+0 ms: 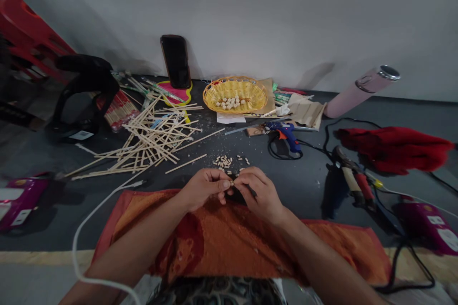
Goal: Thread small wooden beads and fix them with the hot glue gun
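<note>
One yellow wicker basket (pixel 246 86), back edge of desk (pixel 304 186); contents: pale bits (pixel 230 103), clustered. Short stick pieces (pixel 223 162): loose, just beyond the hands. Left hand (pixel 209 188), right hand (pixel 258 193): fingertips pinched together on one tiny piece (pixel 232 183), near the orange towel (pixel 229 243) along the front edge. Long sticks (pixel 150 136): heaped toward the back left corner, before the phone (pixel 176 62). Blue glue gun (pixel 286 134): right of centre.

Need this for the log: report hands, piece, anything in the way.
Left hand and right hand pinching small piece, mostly hidden. Loose bits scattered just beyond. Nothing over the hands; glue gun apart.
</note>
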The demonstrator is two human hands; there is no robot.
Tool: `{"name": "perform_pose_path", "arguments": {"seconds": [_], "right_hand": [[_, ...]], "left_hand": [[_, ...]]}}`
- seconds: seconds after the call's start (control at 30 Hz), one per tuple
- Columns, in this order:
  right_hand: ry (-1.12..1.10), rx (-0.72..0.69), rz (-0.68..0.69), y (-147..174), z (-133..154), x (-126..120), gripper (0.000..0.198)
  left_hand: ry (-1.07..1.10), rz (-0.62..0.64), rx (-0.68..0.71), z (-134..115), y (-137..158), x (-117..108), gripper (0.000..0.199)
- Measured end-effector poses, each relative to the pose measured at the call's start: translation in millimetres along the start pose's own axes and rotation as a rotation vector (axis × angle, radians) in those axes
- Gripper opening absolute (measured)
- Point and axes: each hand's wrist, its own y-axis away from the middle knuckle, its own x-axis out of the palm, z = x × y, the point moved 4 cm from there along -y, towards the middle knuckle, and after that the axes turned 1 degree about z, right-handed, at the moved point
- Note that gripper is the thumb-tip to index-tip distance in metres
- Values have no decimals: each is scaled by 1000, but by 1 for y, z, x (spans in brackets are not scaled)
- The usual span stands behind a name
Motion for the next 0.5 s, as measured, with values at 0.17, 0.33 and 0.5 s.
{"name": "perform_pose_path", "arguments": {"seconds": [0.17,0.33,0.5], "right_hand": [[19,6,16,0,1,1,10],[12,9,20,0,0,2,10],[14,11,25,-1,1,1,10]], "left_hand": [[-18,-5,0,2,0,0,25],[-29,-10,15,1,0,-1,24],[-41,-4,41,1,0,-1,23]]}}
